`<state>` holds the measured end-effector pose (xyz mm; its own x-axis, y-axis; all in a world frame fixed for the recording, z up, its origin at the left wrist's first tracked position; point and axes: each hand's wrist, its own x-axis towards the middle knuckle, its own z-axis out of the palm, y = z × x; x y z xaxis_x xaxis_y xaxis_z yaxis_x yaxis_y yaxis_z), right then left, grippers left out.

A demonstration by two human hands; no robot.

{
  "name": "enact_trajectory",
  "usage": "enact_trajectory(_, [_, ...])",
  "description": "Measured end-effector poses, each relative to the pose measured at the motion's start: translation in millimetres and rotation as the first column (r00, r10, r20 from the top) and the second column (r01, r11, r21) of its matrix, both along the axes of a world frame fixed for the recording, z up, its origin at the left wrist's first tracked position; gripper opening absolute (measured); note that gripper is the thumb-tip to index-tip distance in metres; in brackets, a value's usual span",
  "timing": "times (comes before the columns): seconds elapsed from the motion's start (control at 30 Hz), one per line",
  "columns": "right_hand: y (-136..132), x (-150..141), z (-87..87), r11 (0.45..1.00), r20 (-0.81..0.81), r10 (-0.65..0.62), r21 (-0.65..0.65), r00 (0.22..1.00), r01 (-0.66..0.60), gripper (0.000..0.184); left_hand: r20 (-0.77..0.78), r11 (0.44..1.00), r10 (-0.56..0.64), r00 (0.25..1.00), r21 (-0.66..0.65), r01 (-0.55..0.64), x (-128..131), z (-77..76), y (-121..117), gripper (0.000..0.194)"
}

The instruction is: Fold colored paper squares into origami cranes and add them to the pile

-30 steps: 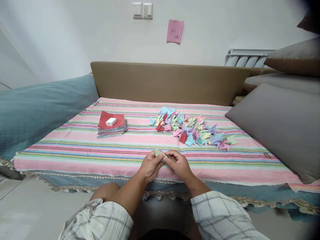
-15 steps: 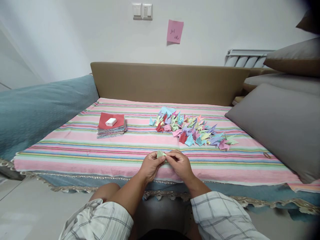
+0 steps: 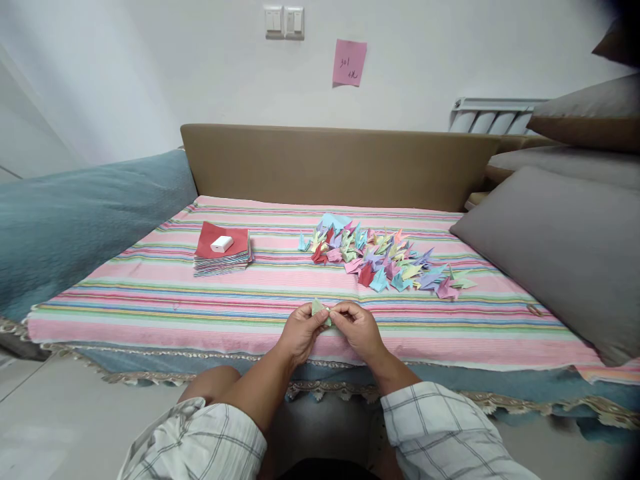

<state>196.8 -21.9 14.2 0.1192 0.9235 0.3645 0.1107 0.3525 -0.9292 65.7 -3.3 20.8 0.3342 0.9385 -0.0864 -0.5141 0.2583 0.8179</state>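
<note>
A small piece of light green folded paper (image 3: 317, 307) is pinched between my two hands above the front of the striped cloth. My left hand (image 3: 301, 329) grips its left part with thumb and fingers. From the other side, the fingertips of my right hand (image 3: 359, 327) close on the paper's right end, close to my left thumb. My fingers hide much of the paper. Just beyond my hands lies a spread pile of folded paper cranes (image 3: 373, 257) in pink, blue, purple, red, green and yellow.
A stack of square paper sheets (image 3: 223, 267), red on top, lies at the left with a small white block (image 3: 222, 244) on it. The striped cloth (image 3: 150, 293) covers the seat. Grey cushions (image 3: 560, 247) stand at the right, a brown backrest (image 3: 325, 167) behind.
The green paper has tilted slightly between my fingers, and its left part now shows a more pointed shape. Both hands stay almost in the same place.
</note>
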Motion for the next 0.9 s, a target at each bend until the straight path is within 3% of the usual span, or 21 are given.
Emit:
enact_trajectory(0.47, [-1.8, -7.1, -3.9, 0.997, 0.020, -0.015, 0.076, 1.000, 0.014, 0.010, 0.034, 0.999, 0.017, 0.999, 0.038, -0.018, 1.5, 2.6, -3.0, 0.026])
enact_trajectory(0.63, [-1.9, -11.3, -8.2, 0.994, -0.066, 0.088, -0.062, 0.994, -0.092, 0.023, 0.079, 0.998, 0.056, 0.995, -0.001, -0.056, 0.9, 4.9, -1.8, 0.025])
enact_trajectory(0.9, [-0.3, -8.5, -6.4, 0.979, 0.017, 0.146, -0.144, 0.989, -0.143, 0.030, 0.080, 0.997, 0.067, 0.995, 0.033, -0.070, -0.8, 3.2, -0.7, 0.022])
